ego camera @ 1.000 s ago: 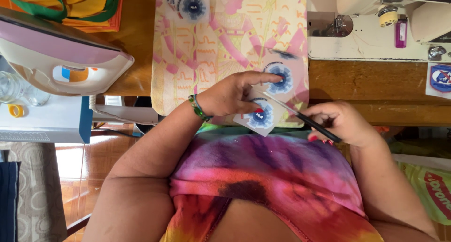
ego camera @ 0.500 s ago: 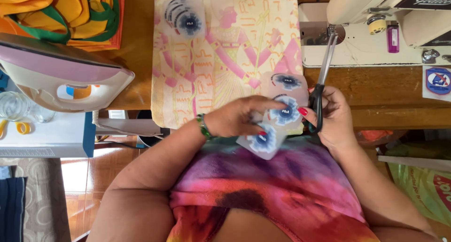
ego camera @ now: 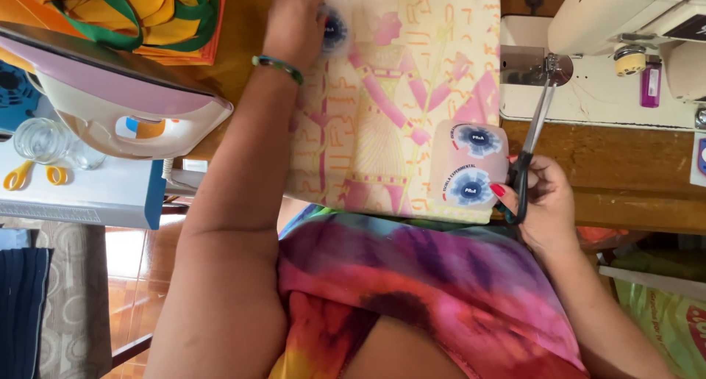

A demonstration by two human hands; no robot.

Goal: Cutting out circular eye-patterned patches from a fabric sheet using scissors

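Note:
A yellow and pink patterned fabric lies on the wooden table in front of me. My left hand reaches to its far end and rests on a round blue patch there. My right hand is shut on black-handled scissors, blades pointing away toward the sewing machine. Its thumb touches a pale strip with two round blue patches lying on the fabric's near right corner.
A white sewing machine stands at the far right. A pink and white iron sits at the left on a white board, beside a glass jar and small yellow scissors. Orange and green cloth is piled far left.
My left hand let go of the patch strip near my body and reached forward to the far blue patch. The strip now lies flat. My right hand kept the scissors nearly still.

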